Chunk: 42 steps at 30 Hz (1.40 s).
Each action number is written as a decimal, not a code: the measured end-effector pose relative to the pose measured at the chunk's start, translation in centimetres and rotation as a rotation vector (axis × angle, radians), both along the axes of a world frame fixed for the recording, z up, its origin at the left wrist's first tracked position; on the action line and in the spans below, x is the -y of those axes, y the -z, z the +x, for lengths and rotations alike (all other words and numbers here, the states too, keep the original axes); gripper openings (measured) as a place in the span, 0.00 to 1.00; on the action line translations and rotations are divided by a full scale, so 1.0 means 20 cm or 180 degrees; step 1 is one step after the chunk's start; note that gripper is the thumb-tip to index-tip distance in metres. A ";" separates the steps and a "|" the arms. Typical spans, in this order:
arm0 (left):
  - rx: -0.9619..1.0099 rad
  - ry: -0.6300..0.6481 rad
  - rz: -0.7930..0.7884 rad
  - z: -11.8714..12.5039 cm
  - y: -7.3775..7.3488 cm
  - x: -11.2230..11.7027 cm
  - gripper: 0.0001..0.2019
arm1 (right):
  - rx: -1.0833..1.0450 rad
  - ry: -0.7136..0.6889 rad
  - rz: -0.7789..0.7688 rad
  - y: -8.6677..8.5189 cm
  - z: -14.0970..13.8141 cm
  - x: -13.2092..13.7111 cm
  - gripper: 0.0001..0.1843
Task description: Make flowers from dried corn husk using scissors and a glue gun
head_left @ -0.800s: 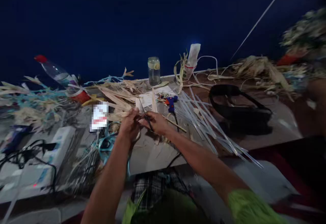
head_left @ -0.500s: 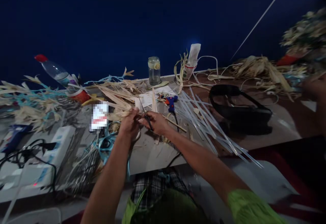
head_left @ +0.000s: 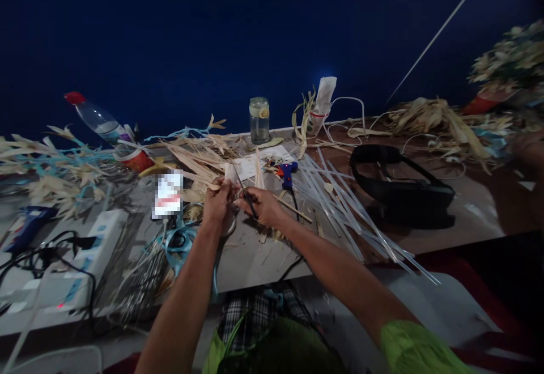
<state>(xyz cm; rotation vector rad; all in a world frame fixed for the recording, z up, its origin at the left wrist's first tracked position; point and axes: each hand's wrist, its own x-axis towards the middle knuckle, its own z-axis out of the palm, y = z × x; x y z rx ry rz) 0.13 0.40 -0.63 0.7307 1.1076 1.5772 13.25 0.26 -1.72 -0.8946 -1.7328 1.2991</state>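
Observation:
My left hand (head_left: 219,201) is closed, pinching a pale strip of dried corn husk (head_left: 230,173) that stands up from the fingertips. Close beside it, my right hand (head_left: 264,207) is wrapped round dark-handled scissors (head_left: 250,203), whose thin blades point up and left past the husk. Whether the blades touch the husk I cannot tell. More long husk pieces (head_left: 191,161) lie fanned out behind my left hand. A blue glue gun (head_left: 288,174) lies just beyond my right hand, its cable running down toward me.
Clear plastic sticks (head_left: 344,204) lie right of my hands, before a black strapped headset (head_left: 402,187). A lidded glass jar (head_left: 259,122) stands at the back. At left are a lit phone (head_left: 168,194), wire stems (head_left: 142,280) and a power strip (head_left: 96,252). Another person's hand (head_left: 529,150) shows at far right.
The view has shifted slightly, so things sit a little lower and to the right. Both hands keep their hold, close together. The other person's hand at far right has moved slightly.

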 end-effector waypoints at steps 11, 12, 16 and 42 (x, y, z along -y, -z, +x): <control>0.0351 -0.0407 0.0150 -0.01 0.01 -0.02 0.16 | -0.0071 -0.0024 -0.0073 0.02 -0.01 0.00 0.15; 0.0372 -0.0396 0.0165 -0.01 0.01 -0.02 0.16 | -0.0066 -0.0031 -0.0051 0.02 0.00 0.00 0.15; 0.0375 -0.0388 0.0260 0.00 0.01 -0.01 0.15 | -0.0022 -0.0046 -0.0093 0.01 0.00 0.00 0.15; -0.0001 -0.0574 0.0194 0.00 0.01 -0.02 0.13 | 0.0205 -0.0379 -0.0893 -0.13 0.07 -0.02 0.19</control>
